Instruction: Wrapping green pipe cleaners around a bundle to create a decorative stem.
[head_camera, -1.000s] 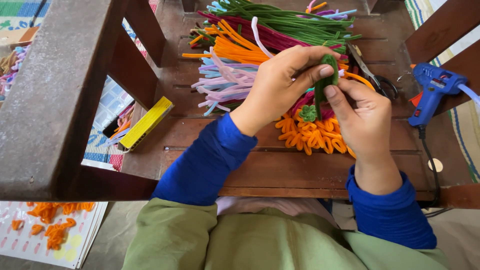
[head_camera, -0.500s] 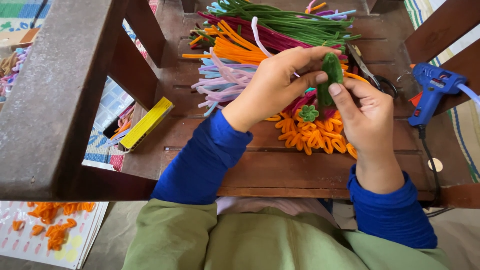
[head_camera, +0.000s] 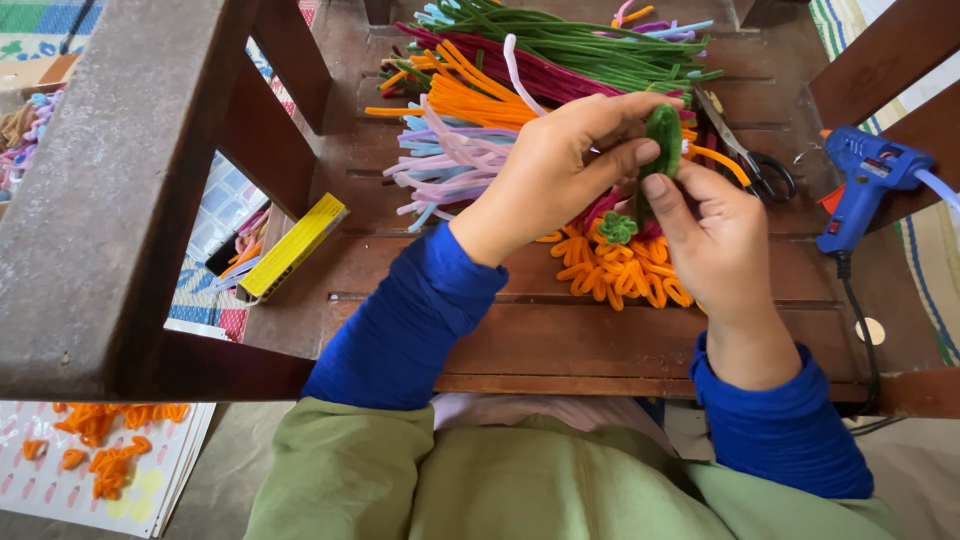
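Head view, looking down on a slatted wooden worktop. A green leaf, bent from fuzzy wire, stood between the two hands with its long axis nearly upright in the picture, running away from the body. The left hand reached in from the left, its thumb and forefinger closed on the leaf's left edge near the top. The right hand came up from below and to the right, its thumb pressed to the leaf's right edge; the remaining fingers curled beneath, and what they gripped could not be told. Both hands thus touched the leaf, the left one higher along its length. Just below it, between the hands, a small green curl sat at the centre of an orange flower lying on the worktop. Loose wire stems in green, orange, maroon and lilac lay fanned beyond the hands. Scissors and a blue glue gun rested to the right, apart from both hands.
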